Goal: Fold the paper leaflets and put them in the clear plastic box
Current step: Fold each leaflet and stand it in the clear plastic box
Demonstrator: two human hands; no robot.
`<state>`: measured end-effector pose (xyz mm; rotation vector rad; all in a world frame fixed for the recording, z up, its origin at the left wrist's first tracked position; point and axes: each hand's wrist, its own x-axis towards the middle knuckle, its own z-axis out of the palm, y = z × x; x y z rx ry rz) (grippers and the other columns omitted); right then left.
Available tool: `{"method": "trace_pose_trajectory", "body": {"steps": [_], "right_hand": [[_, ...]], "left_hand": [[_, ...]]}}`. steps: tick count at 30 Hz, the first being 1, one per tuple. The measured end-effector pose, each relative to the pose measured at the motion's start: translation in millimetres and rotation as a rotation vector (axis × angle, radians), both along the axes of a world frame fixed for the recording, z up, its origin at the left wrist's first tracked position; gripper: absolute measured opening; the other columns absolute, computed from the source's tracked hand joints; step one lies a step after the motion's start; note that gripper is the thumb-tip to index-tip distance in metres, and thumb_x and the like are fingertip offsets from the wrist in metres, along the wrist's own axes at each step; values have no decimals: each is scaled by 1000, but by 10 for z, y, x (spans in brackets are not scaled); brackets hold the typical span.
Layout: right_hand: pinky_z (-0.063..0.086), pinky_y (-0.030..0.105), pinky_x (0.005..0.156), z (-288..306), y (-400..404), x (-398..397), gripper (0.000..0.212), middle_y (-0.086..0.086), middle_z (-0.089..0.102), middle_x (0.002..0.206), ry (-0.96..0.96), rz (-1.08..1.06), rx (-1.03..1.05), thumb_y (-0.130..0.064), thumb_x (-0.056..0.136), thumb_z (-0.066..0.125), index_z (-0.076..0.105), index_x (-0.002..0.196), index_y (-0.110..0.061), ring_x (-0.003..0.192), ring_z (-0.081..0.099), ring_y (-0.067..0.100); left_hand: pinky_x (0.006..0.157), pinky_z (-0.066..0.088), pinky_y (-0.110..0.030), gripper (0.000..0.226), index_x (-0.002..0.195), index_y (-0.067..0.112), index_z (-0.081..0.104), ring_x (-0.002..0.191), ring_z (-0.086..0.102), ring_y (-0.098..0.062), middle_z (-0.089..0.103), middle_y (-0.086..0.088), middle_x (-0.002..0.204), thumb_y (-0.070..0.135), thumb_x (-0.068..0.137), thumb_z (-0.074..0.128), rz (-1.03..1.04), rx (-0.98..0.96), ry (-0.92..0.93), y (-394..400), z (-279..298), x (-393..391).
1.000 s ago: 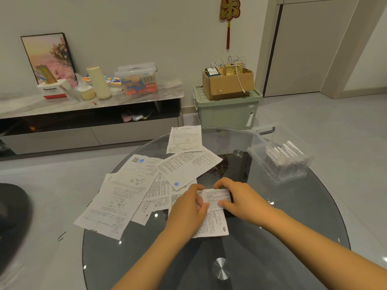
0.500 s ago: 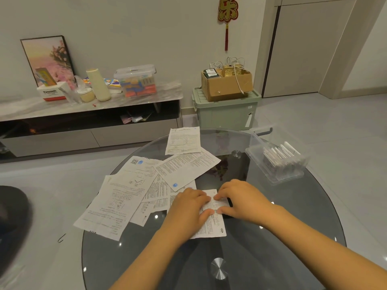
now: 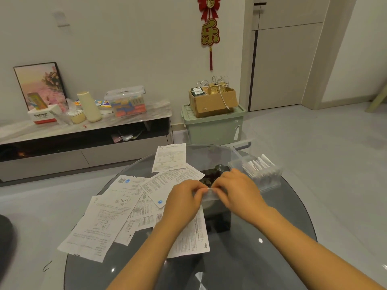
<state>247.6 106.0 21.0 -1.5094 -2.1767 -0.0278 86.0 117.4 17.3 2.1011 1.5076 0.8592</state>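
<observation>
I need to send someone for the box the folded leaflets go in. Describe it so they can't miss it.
On the round glass table, look to the far right edge. The clear plastic box sits there, beyond the right hand. It alone is see-through and holds folded leaflets standing on edge, while other papers lie flat.

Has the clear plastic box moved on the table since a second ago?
No. The clear plastic box sits at the same spot on the right rim of the glass table, holding folded leaflets. Only the camera tilted up.
</observation>
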Motion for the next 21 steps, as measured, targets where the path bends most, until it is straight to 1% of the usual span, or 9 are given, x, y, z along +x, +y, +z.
{"method": "trace_pose_trajectory", "body": {"steps": [5,7,9,11,13,14,16,18,21], "right_hand": [[38,25,81,172,54,309,21,-2,63,101,99,-152,-14,-27,95,51,69,103,-19,101,48,17],[41,27,81,214,78,439,19,-4,63,99,125,-211,-10,-27,94,52,69,100,-21,99,50,16],[44,28,77,254,99,583,17,-5,64,95,181,-263,-13,-27,93,53,69,97,-21,90,51,12],[45,27,71,277,116,728,16,-5,63,90,256,-332,-4,-25,93,54,69,95,-19,80,50,10],[45,27,68,280,155,875,14,-3,64,87,335,-419,42,-23,91,57,69,93,-17,76,53,12],[45,26,68,284,172,930,13,-2,64,86,385,-454,72,-22,91,58,69,91,-16,75,54,13],[45,25,67,287,189,1015,11,-1,64,81,491,-497,134,-17,90,60,69,87,-13,73,56,14],[46,25,66,283,220,1077,10,0,64,79,535,-542,174,-15,89,60,69,86,-11,72,57,15],[44,25,65,232,306,1176,11,3,65,83,524,-602,137,-16,89,60,68,90,-10,74,57,17]], "left_hand": [[80,46,-23,16,94,20,72,85,59,-11,69,4,94,22,93,56,-61,104,69,234,255,374],[79,46,-23,15,96,21,71,87,59,-11,68,4,96,23,92,56,-102,130,54,330,308,520],[79,43,-17,18,107,21,66,92,55,-7,64,5,106,24,92,58,-137,165,-7,391,354,663],[82,39,-13,35,124,22,54,99,50,-4,54,8,114,28,90,60,-167,164,-79,438,384,814],[87,39,-17,47,132,21,45,106,48,-5,47,9,116,33,89,60,-181,108,-103,508,404,977],[91,39,-20,45,131,20,45,109,48,-6,47,8,117,34,90,58,-184,89,-91,537,402,1041],[100,36,-27,33,124,20,52,114,48,-9,53,7,120,32,94,52,-206,117,-23,600,354,1140],[104,24,-29,26,118,21,58,117,46,-9,57,8,121,27,96,46,-276,175,90,677,296,1230],[103,13,-27,39,120,22,59,122,42,-7,56,8,127,28,92,33,-457,195,285,798,240,1390]]}}
